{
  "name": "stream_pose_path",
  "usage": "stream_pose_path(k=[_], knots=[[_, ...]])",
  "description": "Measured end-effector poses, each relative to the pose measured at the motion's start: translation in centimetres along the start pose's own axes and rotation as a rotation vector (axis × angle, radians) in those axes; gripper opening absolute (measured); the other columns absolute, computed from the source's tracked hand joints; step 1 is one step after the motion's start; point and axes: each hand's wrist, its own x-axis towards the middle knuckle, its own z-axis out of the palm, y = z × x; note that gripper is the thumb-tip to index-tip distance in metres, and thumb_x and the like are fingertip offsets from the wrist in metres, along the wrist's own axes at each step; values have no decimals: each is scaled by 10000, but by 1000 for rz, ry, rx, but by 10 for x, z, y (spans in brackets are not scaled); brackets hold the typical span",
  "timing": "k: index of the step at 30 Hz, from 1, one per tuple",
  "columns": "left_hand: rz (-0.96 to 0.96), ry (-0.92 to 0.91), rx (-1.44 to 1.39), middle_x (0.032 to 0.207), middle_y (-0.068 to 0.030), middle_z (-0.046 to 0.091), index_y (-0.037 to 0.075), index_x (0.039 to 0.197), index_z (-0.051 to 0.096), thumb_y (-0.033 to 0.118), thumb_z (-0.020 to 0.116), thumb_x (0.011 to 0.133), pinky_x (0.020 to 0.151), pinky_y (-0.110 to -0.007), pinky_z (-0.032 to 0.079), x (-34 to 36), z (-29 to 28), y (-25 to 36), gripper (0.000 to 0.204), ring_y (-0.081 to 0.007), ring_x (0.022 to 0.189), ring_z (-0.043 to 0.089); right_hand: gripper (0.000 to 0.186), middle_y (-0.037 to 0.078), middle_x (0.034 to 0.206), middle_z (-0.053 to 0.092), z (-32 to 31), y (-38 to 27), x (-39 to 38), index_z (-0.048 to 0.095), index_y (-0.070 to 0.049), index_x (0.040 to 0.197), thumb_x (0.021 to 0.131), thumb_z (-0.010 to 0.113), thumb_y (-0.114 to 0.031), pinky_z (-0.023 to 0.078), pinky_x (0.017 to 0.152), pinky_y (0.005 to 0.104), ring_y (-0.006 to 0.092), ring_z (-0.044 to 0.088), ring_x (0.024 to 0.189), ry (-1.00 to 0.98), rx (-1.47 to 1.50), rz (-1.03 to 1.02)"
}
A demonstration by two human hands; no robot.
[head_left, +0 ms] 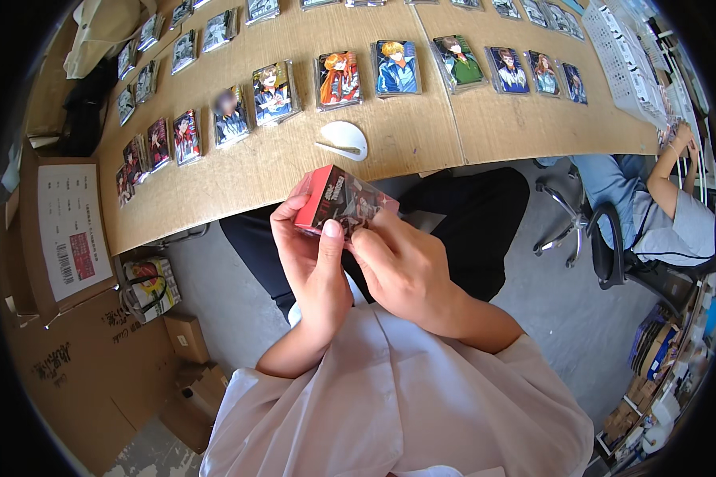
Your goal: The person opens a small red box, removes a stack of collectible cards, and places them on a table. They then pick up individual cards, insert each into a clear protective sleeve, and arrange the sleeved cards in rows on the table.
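Just below the table's near edge I hold a small red and dark printed box [344,195] over my lap, tilted, with its red end toward the left. My left hand [314,266] grips it from the left and below, thumb pressed on the lower corner. My right hand [398,270] is on its right side with fingers curled against it; some fingertips are hidden. On the table behind the box lies a white plastic cutter [344,139]. Farther back stand rows of illustrated card stacks [338,78] in clear wrapping.
The wooden table [501,127] spans the upper view. A white basket [624,67] sits at its right. A co-worker's arm [664,171] and an office chair [608,246] are at right. Cardboard boxes [103,358] and a bag [151,290] are at left. Shelving [660,350] lines the lower right.
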Motion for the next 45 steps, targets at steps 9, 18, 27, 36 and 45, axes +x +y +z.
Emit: stream_pose_path(k=[9, 18, 27, 36, 45], knots=[[124, 165, -97, 1259, -116, 657, 42, 1437, 469, 132, 526, 1087, 985, -371, 556, 14, 4, 13, 367, -189, 1136, 656, 120, 123, 790, 552, -9, -8, 2, 576, 6, 941, 1025, 662, 6, 433, 551, 327, 241, 531, 618, 244, 461, 389], [200, 71, -73, 1523, -223, 557, -57, 1584, 394, 122, 589, 1051, 1172, -428, 470, 13, 5, 30, 595, -275, 1355, 596, 96, 141, 827, 603, -18, 9, 16, 592, 32, 960, 979, 680, 65, 485, 586, 310, 261, 593, 644, 335, 346, 302], [-350, -136, -259, 1508, -281, 554, -31, 1470, 511, 515, 740, 914, 1155, -517, 494, -4, -11, 50, 812, -349, 1328, 618, 66, 139, 919, 712, -43, 33, 53, 512, -29, 1061, 1107, 560, -31, 393, 508, 196, 37, 483, 543, 441, 461, 370], [-347, -310, -749, 1334, -206, 518, 113, 1284, 700, 392, 796, 878, 769, -517, 686, 14, -41, 47, 502, -368, 1094, 649, 88, 53, 757, 652, -23, 52, 22, 592, -5, 978, 1053, 638, 5, 466, 605, 247, 91, 570, 636, 294, 314, 583], [-533, -424, -745, 1340, -166, 494, 82, 1472, 436, 418, 867, 838, 805, -485, 679, 13, -58, 18, 837, -351, 1134, 618, 768, 145, 1064, 755, -45, 22, -2, 433, -161, 1645, 957, 699, 54, 572, 755, 348, 237, 714, 779, -475, 747, 370]])
